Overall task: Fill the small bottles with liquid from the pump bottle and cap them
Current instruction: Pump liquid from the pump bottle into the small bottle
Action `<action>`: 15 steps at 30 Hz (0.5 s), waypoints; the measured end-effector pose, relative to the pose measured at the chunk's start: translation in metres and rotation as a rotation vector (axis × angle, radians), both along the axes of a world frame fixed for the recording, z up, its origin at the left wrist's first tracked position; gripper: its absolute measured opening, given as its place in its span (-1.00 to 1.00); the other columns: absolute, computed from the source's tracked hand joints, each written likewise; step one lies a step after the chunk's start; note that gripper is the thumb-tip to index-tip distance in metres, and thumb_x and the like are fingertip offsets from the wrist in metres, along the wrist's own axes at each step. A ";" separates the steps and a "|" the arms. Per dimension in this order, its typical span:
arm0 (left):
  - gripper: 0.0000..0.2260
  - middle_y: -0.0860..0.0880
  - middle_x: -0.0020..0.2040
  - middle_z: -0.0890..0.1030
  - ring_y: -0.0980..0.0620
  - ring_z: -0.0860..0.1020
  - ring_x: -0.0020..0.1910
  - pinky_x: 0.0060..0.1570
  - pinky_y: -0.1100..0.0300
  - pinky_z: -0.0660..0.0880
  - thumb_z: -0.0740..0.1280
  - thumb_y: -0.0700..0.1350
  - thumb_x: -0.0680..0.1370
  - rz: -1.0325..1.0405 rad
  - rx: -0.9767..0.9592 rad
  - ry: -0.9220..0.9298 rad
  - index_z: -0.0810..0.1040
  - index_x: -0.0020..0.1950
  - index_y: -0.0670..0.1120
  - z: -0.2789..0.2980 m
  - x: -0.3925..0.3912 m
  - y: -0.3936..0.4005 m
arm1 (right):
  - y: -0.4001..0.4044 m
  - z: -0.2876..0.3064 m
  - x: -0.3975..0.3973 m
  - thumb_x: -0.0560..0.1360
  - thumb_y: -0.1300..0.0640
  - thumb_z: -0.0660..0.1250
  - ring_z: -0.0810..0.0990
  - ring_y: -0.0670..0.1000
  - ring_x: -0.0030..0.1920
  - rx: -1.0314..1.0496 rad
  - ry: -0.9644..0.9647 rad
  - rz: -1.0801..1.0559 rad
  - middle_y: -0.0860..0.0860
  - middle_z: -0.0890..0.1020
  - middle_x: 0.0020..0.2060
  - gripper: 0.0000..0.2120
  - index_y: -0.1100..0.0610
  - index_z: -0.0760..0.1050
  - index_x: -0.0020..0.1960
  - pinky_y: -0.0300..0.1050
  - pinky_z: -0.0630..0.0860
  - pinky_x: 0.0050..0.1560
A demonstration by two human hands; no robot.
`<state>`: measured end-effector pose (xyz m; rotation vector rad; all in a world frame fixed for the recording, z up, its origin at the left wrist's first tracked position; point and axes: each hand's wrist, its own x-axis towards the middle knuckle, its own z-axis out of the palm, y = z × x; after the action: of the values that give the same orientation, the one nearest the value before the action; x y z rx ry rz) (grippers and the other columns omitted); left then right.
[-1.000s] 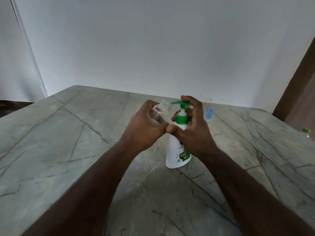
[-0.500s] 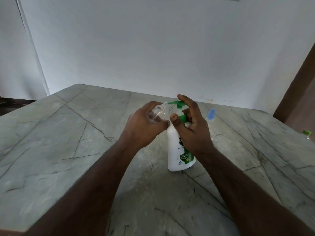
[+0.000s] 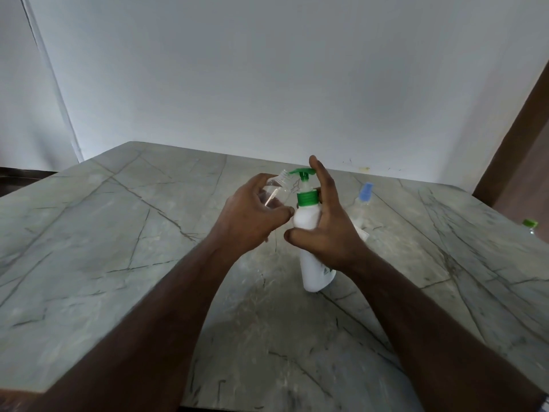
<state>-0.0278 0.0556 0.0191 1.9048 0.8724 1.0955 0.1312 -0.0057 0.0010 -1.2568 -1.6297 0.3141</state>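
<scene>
A white pump bottle (image 3: pixel 309 218) with a green collar and green pump head stands on the marble table (image 3: pixel 118 248). My left hand (image 3: pixel 252 215) grips a small clear bottle (image 3: pixel 277 190), tilted so its open threaded neck sits just under the green nozzle. My right hand (image 3: pixel 326 227) wraps the pump bottle's right side, thumb on the front of the body and a finger raised beside the pump head. The pump head stands fully up.
Behind my right hand a small bottle with a blue cap (image 3: pixel 366 193) stands on the table. A green-capped bottle (image 3: pixel 528 225) shows at the far right edge. A white wall runs behind the table, a brown door frame at right.
The pump head has risen from pressed down to fully up. My right thumb slid down from the collar to the bottle body. The camera moved closer.
</scene>
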 end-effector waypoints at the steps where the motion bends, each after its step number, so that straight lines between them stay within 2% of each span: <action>1: -0.55 0.00 -0.03 0.68 -0.05 0.68 -0.09 -0.17 -0.09 0.69 0.52 -0.10 0.45 -0.004 -0.012 -0.005 0.51 0.31 0.01 -0.001 0.001 0.001 | 0.000 -0.001 0.000 0.30 0.39 0.50 0.54 -0.23 0.17 0.016 -0.001 -0.010 -0.54 0.34 0.21 0.09 -0.15 -0.02 0.58 -0.22 0.59 0.07; 3: -0.56 -0.02 -0.03 0.68 -0.05 0.67 -0.12 -0.22 -0.01 0.68 0.52 -0.09 0.44 -0.009 -0.034 -0.020 0.52 0.29 0.00 -0.004 0.003 0.003 | 0.000 -0.002 0.001 0.30 0.40 0.50 0.56 -0.24 0.11 0.031 -0.004 -0.024 -0.62 0.35 0.12 0.05 -0.13 0.03 0.56 -0.25 0.59 0.01; 6: -0.58 -0.01 -0.09 0.66 0.01 0.61 -0.24 -0.33 0.14 0.58 0.52 -0.08 0.46 -0.001 -0.038 -0.024 0.52 0.29 0.00 -0.006 0.005 0.004 | 0.000 -0.001 0.001 0.28 0.35 0.51 0.56 -0.23 0.09 0.030 -0.020 -0.055 -0.62 0.37 0.09 0.02 -0.16 0.07 0.52 -0.28 0.59 -0.01; 8: -0.58 0.01 -0.10 0.66 0.00 0.63 -0.24 -0.34 0.13 0.61 0.51 -0.08 0.47 0.011 -0.030 -0.012 0.52 0.30 0.00 -0.007 0.005 0.004 | 0.000 -0.001 0.001 0.27 0.31 0.52 0.58 -0.16 0.09 0.021 -0.014 -0.063 -0.54 0.42 0.10 0.01 -0.19 0.09 0.51 -0.17 0.62 0.02; 10: -0.57 0.03 -0.07 0.68 -0.02 0.67 -0.19 -0.30 0.06 0.67 0.51 -0.06 0.47 0.018 -0.021 0.008 0.51 0.31 0.01 -0.008 0.006 0.004 | -0.001 0.001 0.001 0.25 0.28 0.53 0.59 -0.12 0.08 0.024 -0.009 -0.068 -0.42 0.47 0.13 -0.02 -0.19 0.12 0.48 -0.15 0.62 0.01; 12: -0.58 0.03 -0.05 0.68 0.00 0.66 -0.21 -0.35 0.13 0.63 0.51 -0.06 0.47 0.016 -0.017 0.013 0.51 0.30 0.01 -0.009 0.007 0.004 | -0.001 0.003 0.001 0.24 0.27 0.53 0.58 -0.14 0.07 0.042 -0.012 -0.079 -0.27 0.49 0.15 -0.06 -0.15 0.16 0.46 -0.26 0.57 -0.02; 15: -0.58 0.03 -0.04 0.67 0.02 0.64 -0.24 -0.41 0.23 0.55 0.52 -0.05 0.48 0.015 -0.016 0.014 0.51 0.29 0.01 -0.010 0.008 0.004 | -0.002 0.005 0.002 0.24 0.28 0.55 0.56 -0.20 0.06 0.067 -0.040 -0.101 -0.24 0.47 0.14 -0.10 -0.15 0.18 0.40 -0.40 0.50 -0.05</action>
<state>-0.0202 0.0593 0.0091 1.8980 0.9015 1.0823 0.1332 -0.0074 0.0055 -1.2971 -1.5910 0.1719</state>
